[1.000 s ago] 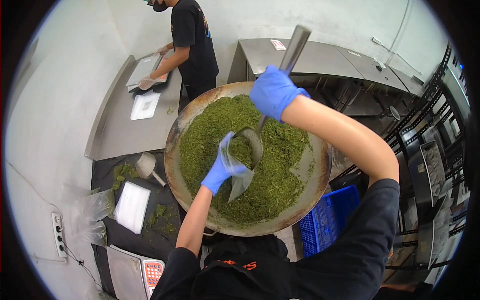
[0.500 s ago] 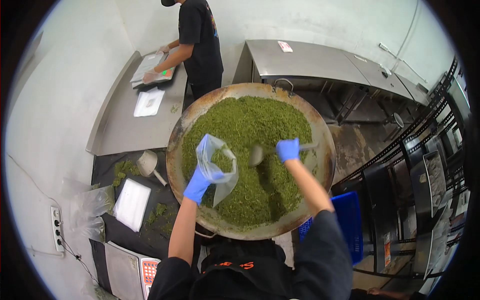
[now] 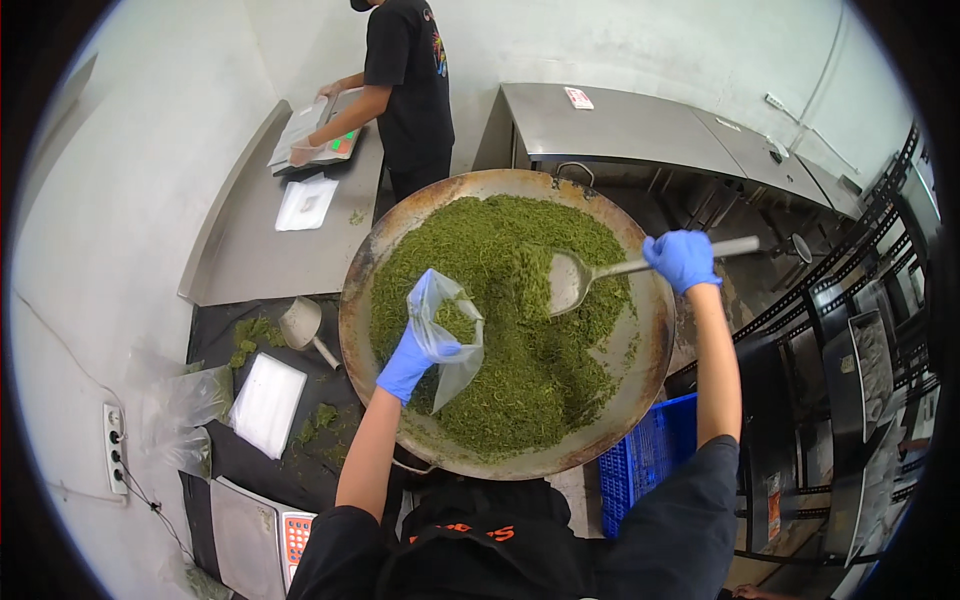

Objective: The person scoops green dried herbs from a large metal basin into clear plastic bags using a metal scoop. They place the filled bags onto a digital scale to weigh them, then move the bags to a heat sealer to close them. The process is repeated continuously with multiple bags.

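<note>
A wide, worn metal wok is filled with finely shredded green leaves. My gloved left hand grips a clear plastic bag, its mouth spread open over the left side of the heap; some green shreds show inside it. In my gloved right hand is the handle of a metal ladle, gripped partway along. The ladle's bowl is over the middle of the wok, with a clump of shreds at its left edge. Part of the bag hides the fingers of my left hand.
At left lie a metal scoop, a stack of white plastic sheets or bags, filled clear bags and a scale. A blue crate sits below the wok's right rim. A co-worker handles another scale.
My right hand has swung right and outward with the ladle, whose bowl has moved right and now has shreds beside it. The left hand and bag are nearly unmoved.
</note>
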